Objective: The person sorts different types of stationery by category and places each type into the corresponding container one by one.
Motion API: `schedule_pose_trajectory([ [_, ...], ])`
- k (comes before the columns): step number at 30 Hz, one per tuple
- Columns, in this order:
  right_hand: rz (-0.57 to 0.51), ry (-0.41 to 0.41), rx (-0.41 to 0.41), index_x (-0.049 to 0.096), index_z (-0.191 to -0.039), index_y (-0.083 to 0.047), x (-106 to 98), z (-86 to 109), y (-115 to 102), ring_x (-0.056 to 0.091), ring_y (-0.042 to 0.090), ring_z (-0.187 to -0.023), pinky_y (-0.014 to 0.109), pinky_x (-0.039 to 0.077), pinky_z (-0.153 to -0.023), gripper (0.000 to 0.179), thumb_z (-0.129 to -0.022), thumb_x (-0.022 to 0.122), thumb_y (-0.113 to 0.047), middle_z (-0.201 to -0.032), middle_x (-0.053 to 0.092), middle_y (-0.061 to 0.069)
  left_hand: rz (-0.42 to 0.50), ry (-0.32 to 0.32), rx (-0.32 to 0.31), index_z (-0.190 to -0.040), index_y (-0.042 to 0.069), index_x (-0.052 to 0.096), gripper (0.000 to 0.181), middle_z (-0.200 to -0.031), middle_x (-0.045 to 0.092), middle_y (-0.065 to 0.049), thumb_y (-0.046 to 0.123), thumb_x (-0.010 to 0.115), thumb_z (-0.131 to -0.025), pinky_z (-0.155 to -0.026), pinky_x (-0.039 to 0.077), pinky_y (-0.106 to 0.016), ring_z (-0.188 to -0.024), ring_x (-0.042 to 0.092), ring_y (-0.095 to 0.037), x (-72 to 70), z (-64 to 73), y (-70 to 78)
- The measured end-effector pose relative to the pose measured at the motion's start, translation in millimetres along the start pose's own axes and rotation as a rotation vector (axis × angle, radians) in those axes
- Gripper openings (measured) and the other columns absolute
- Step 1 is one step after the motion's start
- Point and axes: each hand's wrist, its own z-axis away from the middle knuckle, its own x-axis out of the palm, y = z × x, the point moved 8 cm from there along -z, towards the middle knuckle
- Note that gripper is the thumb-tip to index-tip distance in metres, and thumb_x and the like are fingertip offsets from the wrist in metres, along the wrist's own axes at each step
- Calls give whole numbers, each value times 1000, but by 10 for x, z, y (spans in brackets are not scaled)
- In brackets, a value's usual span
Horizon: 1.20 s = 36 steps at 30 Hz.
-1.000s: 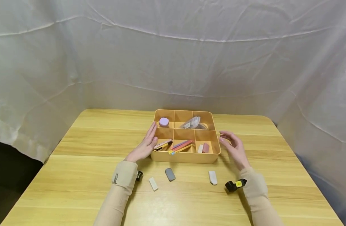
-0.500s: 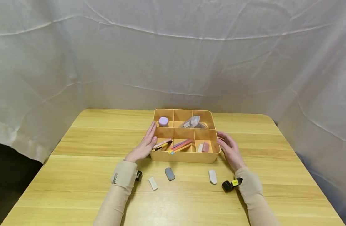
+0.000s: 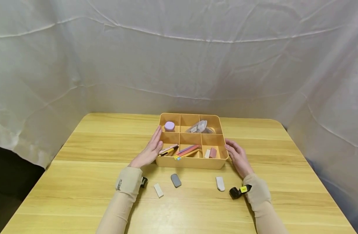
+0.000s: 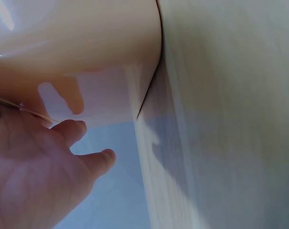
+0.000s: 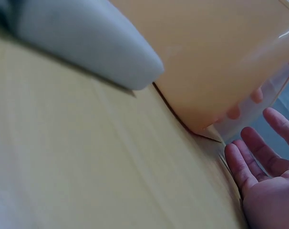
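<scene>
A peach divided box point(image 3: 193, 163) stands on the wooden table between the two hands. Along its left wall lies my left hand point(image 3: 146, 152), fingers straight and touching near the rim. My right hand point(image 3: 239, 159) is at the right wall, with fingers slightly bent; in the right wrist view its fingers point(image 5: 237, 164) spread beside the box's lower corner. Pens point(image 3: 168, 150) lie in the front left compartment and coloured pens point(image 3: 188, 151) in the front middle. The front right one has a pink eraser point(image 3: 213, 152) and a white block point(image 3: 207, 153).
In front of the box lie a white eraser point(image 3: 158, 190), a grey rounded piece point(image 3: 176, 180) and a whitish rounded piece point(image 3: 220, 184). The back compartments hold a lilac rounded item point(image 3: 169, 126) and a clear plastic bag point(image 3: 198, 127). A pale curtain point(image 3: 179, 65) hangs behind the table.
My right hand has moved left, from a little apart to the box's right wall. The left hand stays on the left wall, and the box has not visibly shifted.
</scene>
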Motion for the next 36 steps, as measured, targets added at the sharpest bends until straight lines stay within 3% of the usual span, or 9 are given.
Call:
schedule_pose_trajectory([
  [10,5,16,20,35,-144,13,4,22,24,57,-5,-113,9,47,-100,54,-106,52,-22,-121,57,-15,-81,-11,-64,-160,1,-5,63,-170,-13,-14,30,22,-112,-121,1,-72,-158,-5,-37,-16,18,-16],
  [17,9,23,31,32,-146,15,6,15,45,57,-5,-112,10,47,-99,56,-106,51,-21,-120,57,-16,-87,53,-87,-160,1,-10,64,-169,-12,-19,26,24,-111,-123,-6,-67,-157,-12,-39,-154,75,97],
  [24,8,23,7,37,-143,12,-21,15,58,57,-4,-113,10,48,-99,53,-106,52,-22,-121,57,-13,-185,77,-60,-159,-2,-8,67,-168,-12,-19,35,20,-111,-125,-11,-61,-156,-16,-38,-230,129,347],
  [29,8,20,-4,42,-141,8,-18,16,50,57,-4,-113,10,48,-98,48,-105,53,-23,-121,58,-13,-255,38,-30,-157,-5,-6,69,-168,-11,-20,39,19,-111,-126,-13,-58,-156,-20,-36,-218,191,602],
  [36,13,16,-13,38,-143,13,-22,28,31,58,-5,-113,10,48,-99,54,-106,52,-23,-122,57,-14,-354,-9,38,-158,-2,9,64,-168,8,-16,37,26,-111,-128,-12,-52,-158,-12,-29,-150,291,941],
])
